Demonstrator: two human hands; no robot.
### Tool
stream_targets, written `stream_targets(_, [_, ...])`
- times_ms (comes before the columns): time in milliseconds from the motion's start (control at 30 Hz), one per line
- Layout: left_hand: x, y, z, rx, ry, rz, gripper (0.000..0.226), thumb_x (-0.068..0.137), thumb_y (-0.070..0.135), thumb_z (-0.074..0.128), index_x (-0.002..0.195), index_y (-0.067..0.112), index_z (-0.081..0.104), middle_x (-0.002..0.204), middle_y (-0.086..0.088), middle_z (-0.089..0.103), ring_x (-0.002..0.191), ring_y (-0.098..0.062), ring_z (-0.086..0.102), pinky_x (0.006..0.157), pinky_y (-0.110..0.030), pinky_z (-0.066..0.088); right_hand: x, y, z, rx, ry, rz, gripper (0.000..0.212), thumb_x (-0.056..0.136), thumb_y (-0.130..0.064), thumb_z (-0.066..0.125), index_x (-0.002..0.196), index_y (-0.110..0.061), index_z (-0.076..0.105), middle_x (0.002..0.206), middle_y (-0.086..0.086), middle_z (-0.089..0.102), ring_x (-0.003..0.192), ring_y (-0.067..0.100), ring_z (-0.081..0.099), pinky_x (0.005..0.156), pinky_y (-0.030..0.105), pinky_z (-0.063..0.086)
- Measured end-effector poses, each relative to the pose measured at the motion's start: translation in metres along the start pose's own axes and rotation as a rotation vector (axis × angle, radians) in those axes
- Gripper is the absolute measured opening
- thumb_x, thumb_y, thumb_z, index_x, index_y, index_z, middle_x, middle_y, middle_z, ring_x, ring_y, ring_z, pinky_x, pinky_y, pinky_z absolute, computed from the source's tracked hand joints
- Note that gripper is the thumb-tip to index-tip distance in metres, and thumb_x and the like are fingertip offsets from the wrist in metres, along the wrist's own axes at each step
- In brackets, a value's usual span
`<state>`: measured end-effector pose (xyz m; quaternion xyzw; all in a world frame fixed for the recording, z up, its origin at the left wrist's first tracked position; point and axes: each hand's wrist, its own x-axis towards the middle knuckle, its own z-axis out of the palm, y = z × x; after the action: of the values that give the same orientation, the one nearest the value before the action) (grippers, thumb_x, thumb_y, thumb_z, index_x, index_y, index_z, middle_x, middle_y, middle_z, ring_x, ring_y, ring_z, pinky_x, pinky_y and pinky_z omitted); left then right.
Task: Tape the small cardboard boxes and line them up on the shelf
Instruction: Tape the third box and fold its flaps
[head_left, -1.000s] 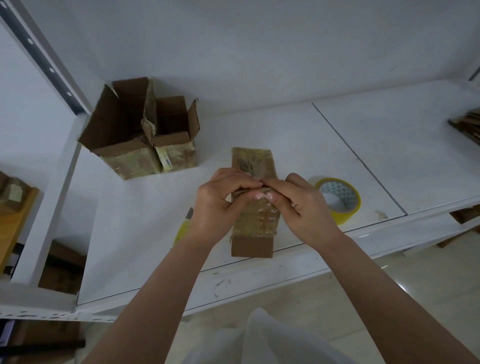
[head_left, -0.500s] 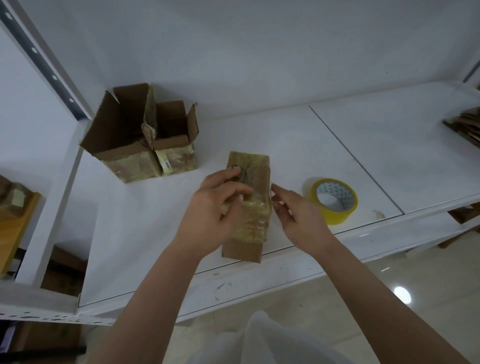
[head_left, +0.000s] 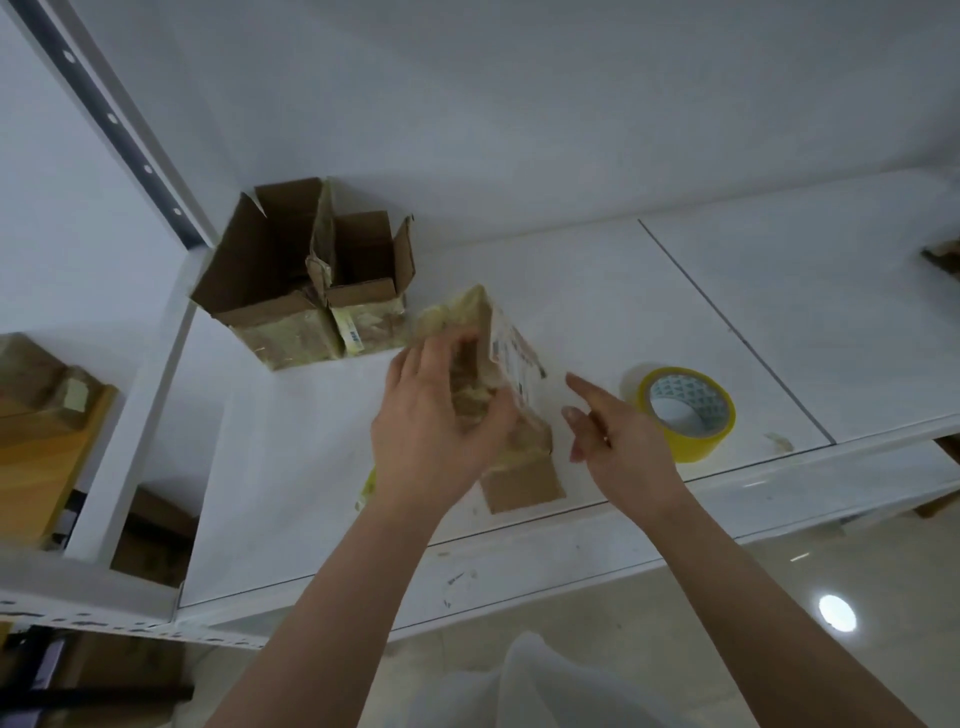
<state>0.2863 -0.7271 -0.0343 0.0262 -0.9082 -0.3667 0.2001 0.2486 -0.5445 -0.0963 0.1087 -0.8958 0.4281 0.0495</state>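
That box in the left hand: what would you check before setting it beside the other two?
1. Left hand grips the taped box: ok.
2. Right hand free, fingers relaxed, off the box: ok.
3. Bare shelf beside the two open boxes: ok.
4. Tape roll out of the way, to the right: ok.
5. Tape seam fully stuck: cannot tell.
6. The two boxes taped shut: not ok, flaps stand open.

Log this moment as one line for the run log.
left hand: grips taped box, tilted | right hand: open beside it | tape roll: on shelf
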Motion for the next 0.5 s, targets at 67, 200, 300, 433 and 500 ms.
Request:
stream_targets(67, [0.004, -0.002, -0.003, -0.267, 0.077, -0.068, 0.050, 0.078, 0.052, 0.056, 0.125, 0.037, 0.047, 0.119, 0.015, 0.057, 0.113, -0.015, 0.055, 0.084, -0.046, 0.055, 0.005, 0.004, -0.005, 0.038, 0.015, 0.095, 0.038, 0.100, -0.020, 0.051, 0.138, -0.011, 0.052, 0.074, -0.002, 0.066, 0.084, 0.024, 0.067, 0.082, 0.040, 0.052])
stream_targets(200, [0.009, 0.003, -0.001, -0.719, 0.115, -0.135, 0.042, 0.085, 0.037, 0.059, 0.126, 0.031, 0.056, 0.117, 0.011, 0.064, 0.113, -0.009, 0.060, 0.084, -0.030, 0.056, 0.009, -0.004, -0.012, 0.281, -0.106, 0.295, 0.029, 0.103, -0.014, 0.045, 0.127, -0.003, 0.056, 0.091, 0.009, 0.066, 0.079, 0.021, 0.062, 0.074, 0.037, 0.052])
stream_targets(300, [0.009, 0.006, 0.006, -0.909, 0.086, -0.188, 0.033, 0.089, 0.031, 0.057, 0.122, 0.034, 0.059, 0.117, 0.009, 0.067, 0.112, -0.011, 0.063, 0.082, -0.024, 0.054, 0.011, -0.012, -0.016, 0.514, -0.277, 0.395, 0.033, 0.104, -0.013, 0.031, 0.100, -0.001, 0.061, 0.075, 0.014, 0.066, 0.057, 0.024, 0.064, 0.050, 0.024, 0.050])
stream_targets(433, [0.005, 0.001, 0.014, -0.861, 0.077, -0.212, 0.036, 0.092, 0.031, 0.051, 0.128, 0.029, 0.053, 0.120, 0.012, 0.064, 0.113, -0.008, 0.060, 0.083, -0.020, 0.052, 0.019, -0.021, -0.017, 0.799, -0.141, 0.492, 0.021, 0.099, -0.003, 0.043, 0.113, -0.003, 0.059, 0.086, 0.012, 0.064, 0.062, 0.023, 0.065, 0.059, 0.031, 0.053])
stream_targets(500, [0.006, -0.008, 0.014, -0.686, 0.035, -0.247, 0.033, 0.095, 0.029, 0.052, 0.129, 0.026, 0.056, 0.118, 0.012, 0.066, 0.113, -0.006, 0.060, 0.086, -0.021, 0.052, 0.020, -0.016, -0.024, 0.609, 0.061, 0.372, 0.036, 0.091, 0.007, 0.057, 0.115, -0.019, 0.063, 0.084, 0.000, 0.063, 0.069, 0.008, 0.064, 0.071, 0.033, 0.054])
